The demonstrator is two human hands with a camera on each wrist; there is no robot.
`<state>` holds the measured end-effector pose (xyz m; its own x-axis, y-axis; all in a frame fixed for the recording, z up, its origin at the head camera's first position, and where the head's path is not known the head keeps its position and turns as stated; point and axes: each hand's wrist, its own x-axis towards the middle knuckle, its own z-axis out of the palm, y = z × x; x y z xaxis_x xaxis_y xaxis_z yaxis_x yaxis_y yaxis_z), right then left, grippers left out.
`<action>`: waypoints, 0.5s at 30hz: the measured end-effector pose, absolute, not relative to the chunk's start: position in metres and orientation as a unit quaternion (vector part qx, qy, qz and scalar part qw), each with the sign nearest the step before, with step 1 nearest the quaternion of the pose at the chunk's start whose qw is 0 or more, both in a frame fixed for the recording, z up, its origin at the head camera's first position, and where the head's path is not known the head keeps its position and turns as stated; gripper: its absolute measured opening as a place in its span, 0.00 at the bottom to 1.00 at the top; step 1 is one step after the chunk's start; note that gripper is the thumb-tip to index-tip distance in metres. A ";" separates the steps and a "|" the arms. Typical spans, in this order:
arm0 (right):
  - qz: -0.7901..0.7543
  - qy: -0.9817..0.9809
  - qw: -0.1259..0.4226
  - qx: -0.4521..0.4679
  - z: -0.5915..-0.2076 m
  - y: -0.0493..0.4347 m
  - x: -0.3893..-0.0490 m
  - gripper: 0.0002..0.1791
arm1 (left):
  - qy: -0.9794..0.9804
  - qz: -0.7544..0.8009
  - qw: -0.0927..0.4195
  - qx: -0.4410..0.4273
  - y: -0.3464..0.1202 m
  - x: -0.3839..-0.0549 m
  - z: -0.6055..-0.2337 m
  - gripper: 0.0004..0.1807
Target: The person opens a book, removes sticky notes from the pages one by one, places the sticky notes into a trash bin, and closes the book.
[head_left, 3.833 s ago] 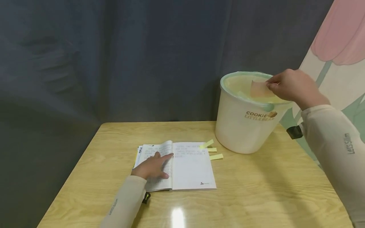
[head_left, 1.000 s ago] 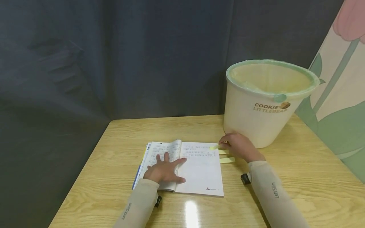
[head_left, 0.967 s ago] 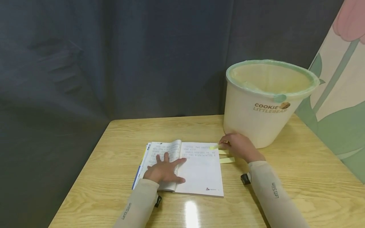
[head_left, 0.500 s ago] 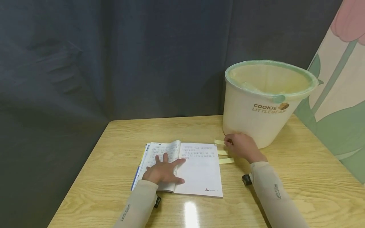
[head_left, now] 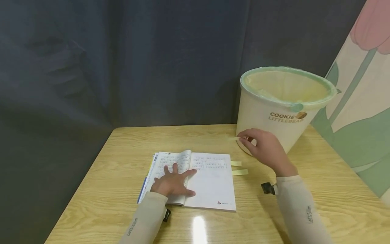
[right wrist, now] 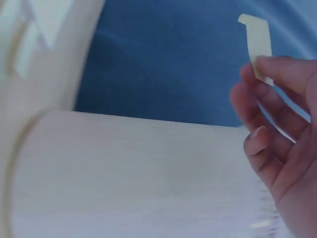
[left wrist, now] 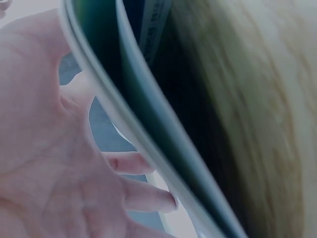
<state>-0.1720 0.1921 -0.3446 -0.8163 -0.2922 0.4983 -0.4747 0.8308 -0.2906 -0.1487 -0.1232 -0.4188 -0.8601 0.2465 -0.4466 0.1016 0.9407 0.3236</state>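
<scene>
An open book [head_left: 210, 189] with printed text lies on the wooden table. Across its left page and spine my left hand [head_left: 173, 184] rests with the fingers spread; the left wrist view shows the palm [left wrist: 54, 163] beside the page edges [left wrist: 148, 114]. My right hand [head_left: 266, 147] pinches a pale yellow sticky note strip [right wrist: 259, 44] between thumb and forefinger, its far end bent over. The hand is lifted in front of the bin's lower wall. Two more yellow sticky strips [head_left: 240, 172] stick out from the book's right edge.
A cream bin [head_left: 262, 115] with a green rim and a thin liner stands at the table's back right. Behind the table [head_left: 122, 162] hangs a dark curtain [head_left: 176, 61]. A wall with a painted tulip [head_left: 371, 30] is at the right.
Earlier, my right hand held an orange-pink slip over the bin. It then gripped the top yellow strip at the book and pulled it off, moving up and right. My left hand stays on the book.
</scene>
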 end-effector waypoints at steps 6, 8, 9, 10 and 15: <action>0.198 -0.888 0.342 0.235 -0.299 0.202 -0.159 0.09 | 0.954 0.146 0.244 0.093 -0.118 -0.149 -0.418 0.47; 0.207 -0.874 0.374 0.231 -0.284 0.207 -0.158 0.10 | 0.954 0.148 0.242 0.096 -0.117 -0.150 -0.418 0.47; 0.212 -0.868 0.387 0.227 -0.276 0.209 -0.158 0.10 | 0.954 0.148 0.243 0.097 -0.117 -0.151 -0.418 0.47; 0.216 -0.863 0.400 0.222 -0.270 0.211 -0.158 0.10 | 0.953 0.150 0.244 0.097 -0.117 -0.152 -0.417 0.46; 0.236 -0.853 0.433 0.172 -0.247 0.221 -0.159 0.07 | 0.949 0.162 0.255 0.092 -0.117 -0.155 -0.418 0.46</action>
<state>-0.1592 0.2212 -0.2474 -0.5670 -0.0883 0.8189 -0.4970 0.8296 -0.2547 -0.1552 -0.1169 -0.4183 -0.8528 0.2573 -0.4545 0.0921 0.9307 0.3540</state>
